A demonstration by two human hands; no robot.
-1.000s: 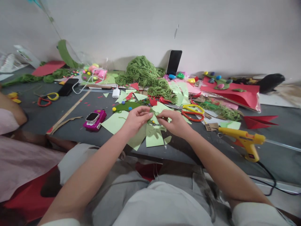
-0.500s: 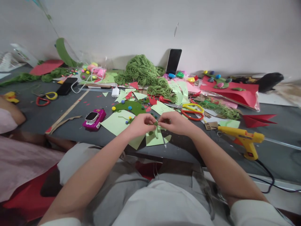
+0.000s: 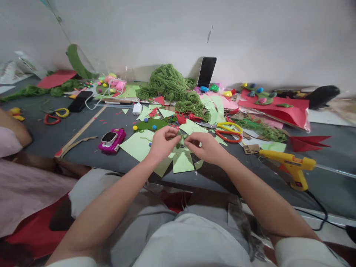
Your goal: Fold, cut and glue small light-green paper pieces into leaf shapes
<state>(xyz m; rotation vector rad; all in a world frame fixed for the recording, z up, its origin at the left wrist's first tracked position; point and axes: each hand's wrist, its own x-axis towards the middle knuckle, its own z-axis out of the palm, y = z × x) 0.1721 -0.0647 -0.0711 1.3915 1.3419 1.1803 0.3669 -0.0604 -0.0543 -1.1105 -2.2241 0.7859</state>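
Observation:
Over the light green paper [image 3: 183,163] near the table's front edge, my left hand [image 3: 164,144] pinches a small dark green piece [image 3: 179,142], felt-like, most of it covered by the fingers. Close by on the right is my right hand [image 3: 208,148], thumb and fingertips pressed together; whatever they hold is too small to make out. A narrow gap separates the two hands. Just beyond my left hand lies a green felt shape [image 3: 150,124] dotted with blue and yellow pom-poms.
Behind sits a heap of green yarn [image 3: 169,83] and a propped phone [image 3: 207,72]. Scissors [image 3: 229,132] and a yellow glue gun [image 3: 289,159] with a cord lie to the right. Leftward are a purple device [image 3: 112,140] and another person's arm [image 3: 13,129].
My hands have drawn slightly apart, the left shifting a little left with the dark green piece. The green part that hung below my fingers no longer shows there.

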